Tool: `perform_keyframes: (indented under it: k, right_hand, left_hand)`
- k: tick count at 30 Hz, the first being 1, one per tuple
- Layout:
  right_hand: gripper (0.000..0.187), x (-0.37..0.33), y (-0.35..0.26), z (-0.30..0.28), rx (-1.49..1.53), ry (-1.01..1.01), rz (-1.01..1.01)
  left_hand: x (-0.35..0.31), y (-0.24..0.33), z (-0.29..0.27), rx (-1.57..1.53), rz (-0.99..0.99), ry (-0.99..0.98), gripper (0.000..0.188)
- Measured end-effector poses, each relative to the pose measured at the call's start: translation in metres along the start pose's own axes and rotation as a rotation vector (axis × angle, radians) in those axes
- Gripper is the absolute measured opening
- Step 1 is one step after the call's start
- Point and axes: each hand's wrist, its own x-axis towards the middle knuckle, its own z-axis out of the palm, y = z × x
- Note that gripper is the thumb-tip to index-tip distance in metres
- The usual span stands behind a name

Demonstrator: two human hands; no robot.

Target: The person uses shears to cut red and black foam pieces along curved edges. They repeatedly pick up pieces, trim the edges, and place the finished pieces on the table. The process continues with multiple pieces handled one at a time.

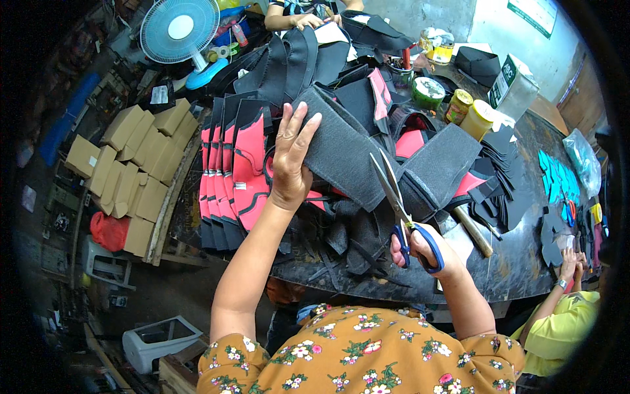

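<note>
In my right hand (430, 251) is a pair of scissors (398, 203) with dark blue handles. Its blades stand slightly apart and point up and to the left. My left hand (292, 157) has its fingers stretched out at the left edge of a long dark grey fabric strip (344, 151); its thumb is mostly hidden. The scissor blades overlap the right end of this strip. Another dark grey fabric piece (440, 171) lies right of the scissors, over pink and black parts. Left of my left hand stand pink and black sewn pieces (246, 167) in an overlapping row.
Black offcuts (338, 236) lie near the table's front edge. A hammer (474, 231) rests at right. Jars (477, 120) and a tin can (513, 85) stand behind. Cardboard boxes (134, 151) and a fan (180, 29) are at left. Other people work at the far side and right.
</note>
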Motion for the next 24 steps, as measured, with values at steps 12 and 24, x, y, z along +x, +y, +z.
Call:
perform_keyframes:
  k: [12,24]
  right_hand:
    - [0.038,0.015,-0.008,0.008,-0.127,0.077,-0.004]
    - [0.022,0.022,-0.004,0.013,-0.100,0.091,-0.034]
  left_hand:
    - [-0.011,0.017,-0.025,0.082,0.024,-0.012,0.059]
    - [-0.006,0.014,-0.057,0.101,-0.050,0.152,0.047]
